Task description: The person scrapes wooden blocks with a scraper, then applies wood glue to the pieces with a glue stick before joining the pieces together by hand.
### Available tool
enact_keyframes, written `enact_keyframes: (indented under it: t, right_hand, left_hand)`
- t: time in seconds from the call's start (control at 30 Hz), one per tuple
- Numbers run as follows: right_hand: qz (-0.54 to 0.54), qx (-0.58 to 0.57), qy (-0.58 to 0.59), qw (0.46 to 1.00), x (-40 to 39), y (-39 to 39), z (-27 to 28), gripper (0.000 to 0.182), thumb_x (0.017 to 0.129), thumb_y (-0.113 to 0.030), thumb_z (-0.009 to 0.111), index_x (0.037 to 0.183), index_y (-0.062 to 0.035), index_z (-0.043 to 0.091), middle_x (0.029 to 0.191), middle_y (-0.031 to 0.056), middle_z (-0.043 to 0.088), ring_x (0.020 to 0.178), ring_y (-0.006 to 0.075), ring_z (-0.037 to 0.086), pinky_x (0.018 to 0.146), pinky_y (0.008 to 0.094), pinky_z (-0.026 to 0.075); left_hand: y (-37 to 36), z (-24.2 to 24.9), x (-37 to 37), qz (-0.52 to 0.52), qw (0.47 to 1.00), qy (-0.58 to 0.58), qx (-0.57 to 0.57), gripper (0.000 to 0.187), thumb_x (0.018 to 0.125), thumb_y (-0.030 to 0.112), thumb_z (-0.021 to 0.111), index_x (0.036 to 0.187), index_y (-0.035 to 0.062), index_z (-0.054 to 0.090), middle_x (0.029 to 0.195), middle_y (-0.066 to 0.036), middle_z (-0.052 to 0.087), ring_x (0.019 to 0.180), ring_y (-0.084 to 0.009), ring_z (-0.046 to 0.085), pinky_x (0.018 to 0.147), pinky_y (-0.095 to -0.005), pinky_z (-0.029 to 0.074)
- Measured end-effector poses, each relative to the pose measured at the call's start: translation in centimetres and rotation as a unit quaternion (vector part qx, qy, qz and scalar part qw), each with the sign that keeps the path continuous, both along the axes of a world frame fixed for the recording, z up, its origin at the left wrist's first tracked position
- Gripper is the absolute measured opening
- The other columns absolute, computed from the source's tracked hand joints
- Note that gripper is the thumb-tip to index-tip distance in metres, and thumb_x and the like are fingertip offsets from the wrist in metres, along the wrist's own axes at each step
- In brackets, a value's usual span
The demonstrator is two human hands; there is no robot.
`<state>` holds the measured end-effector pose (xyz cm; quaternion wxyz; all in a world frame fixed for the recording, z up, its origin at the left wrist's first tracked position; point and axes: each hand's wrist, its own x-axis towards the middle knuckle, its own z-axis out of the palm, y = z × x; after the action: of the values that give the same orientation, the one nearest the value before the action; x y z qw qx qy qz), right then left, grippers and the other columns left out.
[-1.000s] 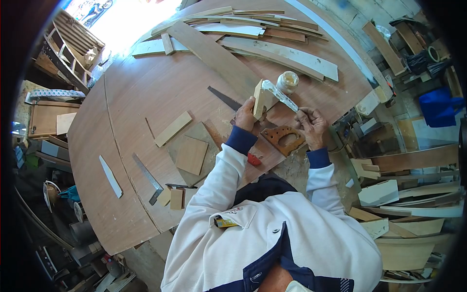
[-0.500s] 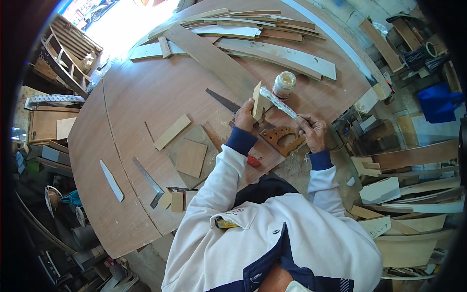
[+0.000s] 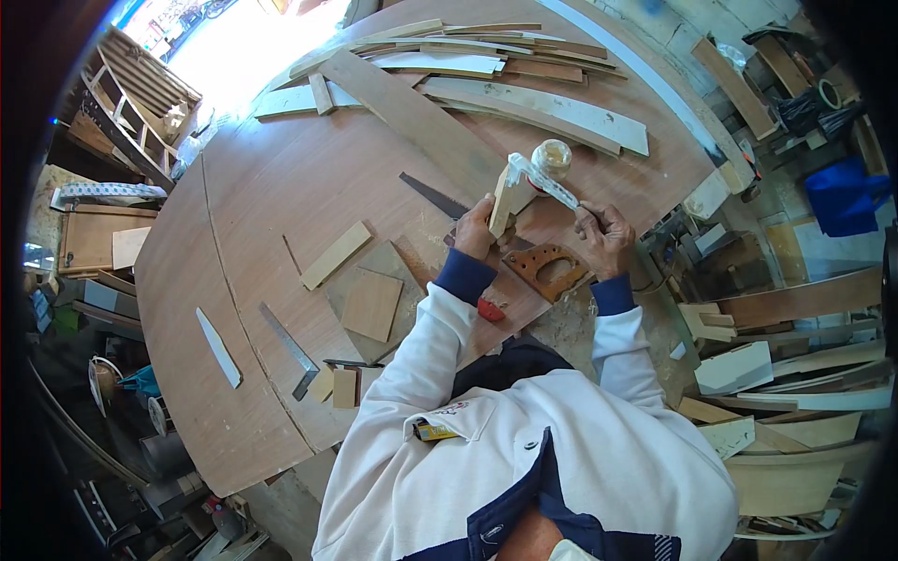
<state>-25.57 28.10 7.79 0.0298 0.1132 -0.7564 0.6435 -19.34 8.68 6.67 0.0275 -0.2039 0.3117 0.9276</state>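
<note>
My left hand grips a small wood block, held upright on its narrow side above the table. In my right hand is the end of a glue-smeared stick, its tip thick with white glue and at the block's upper end. Whether the tip touches the wood is hard to tell. Just behind the stick stands an open glue jar, partly covered by it. Beneath my hands lies a handsaw with a brown wooden handle; its blade runs behind my left hand.
Long wood strips are piled at the table's far side. Left of my arm lie a flat wood strip, a square board, a try square and a pale pointed strip. Offcuts are stacked at the right.
The stick's glue-covered tip has shifted slightly and its glue now looks bent over at the block's top. My right hand has moved a little to the right.
</note>
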Motion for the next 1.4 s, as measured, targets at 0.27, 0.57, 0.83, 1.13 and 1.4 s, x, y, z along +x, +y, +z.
enact_keyframes:
  t: [0.27, 0.57, 0.83, 1.13, 1.4]
  right_hand:
    - [0.06, -0.122, -0.12, 0.983, -0.3, 0.8, -0.3, 0.012, 0.089, -0.012, 0.065, 0.09, 0.0003, 0.066, 0.066, 0.0005, 0.058, 0.053, 0.0043, 0.048, 0.052, 0.0211, 0.047]
    - [0.078, -0.202, -0.269, 0.939, 0.0, 1.1, -0.3, 0.014, 0.088, -0.015, 0.066, 0.086, -0.0019, 0.064, 0.061, -0.0026, 0.051, 0.048, 0.0029, 0.042, 0.051, 0.0259, 0.054]
    - [0.122, -0.208, -0.294, 0.925, 0.3, 2.0, -0.1, 0.014, 0.087, -0.014, 0.066, 0.085, -0.001, 0.065, 0.061, -0.0029, 0.051, 0.047, 0.0027, 0.041, 0.05, 0.0241, 0.053]
    - [0.14, -0.159, -0.258, 0.942, 1.8, 2.6, 0.6, 0.013, 0.085, -0.013, 0.068, 0.081, -0.0005, 0.065, 0.062, -0.0018, 0.054, 0.048, 0.0033, 0.045, 0.047, 0.022, 0.052]
    - [0.151, -0.214, -0.26, 0.929, 2.8, 3.7, 1.0, 0.012, 0.086, -0.011, 0.067, 0.086, 0.0009, 0.065, 0.06, -0.0029, 0.05, 0.047, 0.0026, 0.041, 0.048, 0.022, 0.05]
  left_hand:
    - [-0.2, 0.5, 0.0, 0.027, 0.999, -0.029, -0.029, 0.032, 0.1, 0.036, 0.04, 0.094, 0.0077, 0.052, 0.067, -0.002, 0.045, 0.051, -0.0125, 0.039, 0.045, -0.0266, 0.033]
    - [-0.2, 0.3, 0.0, 0.025, 0.999, -0.025, -0.033, 0.032, 0.1, 0.035, 0.039, 0.096, 0.0068, 0.053, 0.066, -0.002, 0.045, 0.05, -0.0123, 0.039, 0.047, -0.027, 0.035]
    - [-0.2, -0.6, -0.3, 0.047, 0.995, -0.05, -0.073, 0.033, 0.1, 0.034, 0.038, 0.095, 0.0058, 0.053, 0.067, -0.003, 0.048, 0.051, -0.0123, 0.04, 0.047, -0.0268, 0.034]
    - [-0.2, -0.7, -0.8, 0.082, 0.991, -0.077, -0.079, 0.032, 0.1, 0.034, 0.04, 0.088, 0.0069, 0.053, 0.068, -0.004, 0.051, 0.052, -0.0132, 0.044, 0.046, -0.027, 0.037]
    - [-0.3, -0.8, -0.7, 0.126, 0.983, -0.096, -0.087, 0.032, 0.098, 0.035, 0.043, 0.088, 0.0075, 0.056, 0.07, -0.005, 0.055, 0.053, -0.0146, 0.047, 0.048, -0.028, 0.04]
